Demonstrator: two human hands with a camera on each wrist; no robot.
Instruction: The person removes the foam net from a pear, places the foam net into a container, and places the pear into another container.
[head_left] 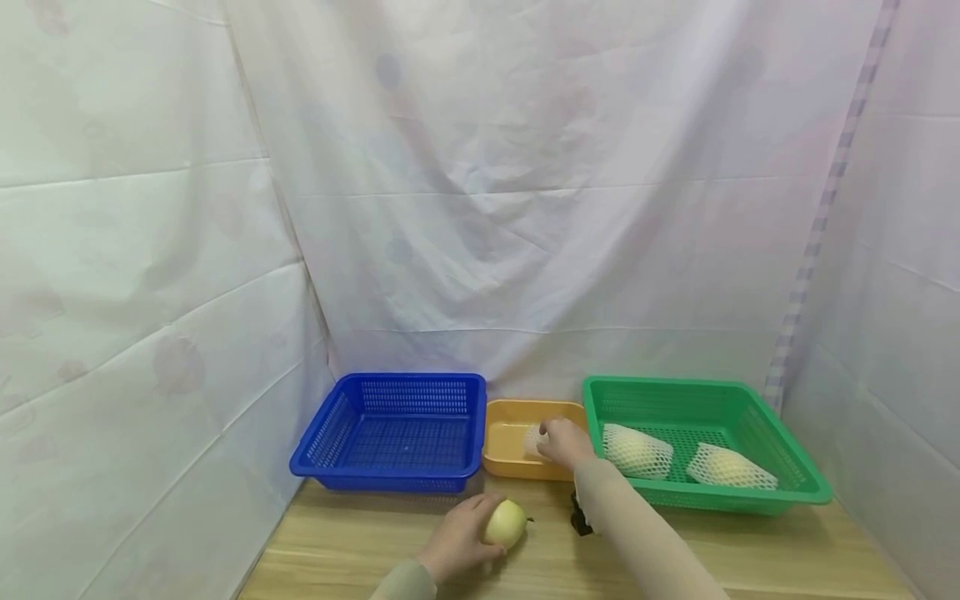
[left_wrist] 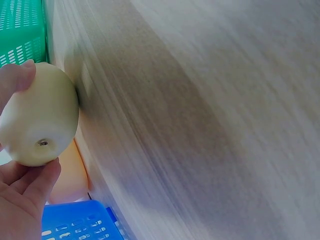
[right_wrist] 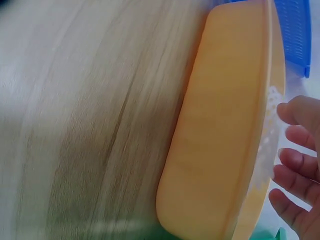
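The right hand (head_left: 566, 442) hides part of the white netting (head_left: 533, 440); whether they touch is unclear. The left wrist view's edges crop the left hand (head_left: 467, 533), green basket (left_wrist: 22, 30) and blue basket (left_wrist: 92, 209).

Pear (head_left: 506, 525) between left fingers (left_wrist: 44, 180): pale yellow-green, dark stem (head_left: 530, 520). Net (head_left: 532, 440) near right fingers (right_wrist: 296, 162): white mesh. Tray (head_left: 517, 468) below right fingers: plain orange. Beyond left fingers, blue basket (head_left: 420, 477): slotted pattern. Right of right fingers, green basket (head_left: 663, 398): perforated; fruits (head_left: 637, 452) yellow under white mesh. Under left fingers, table (head_left: 360, 533): brown wood grain. Behind fingers, curtain (head_left: 480, 275): whitish, faint spots.
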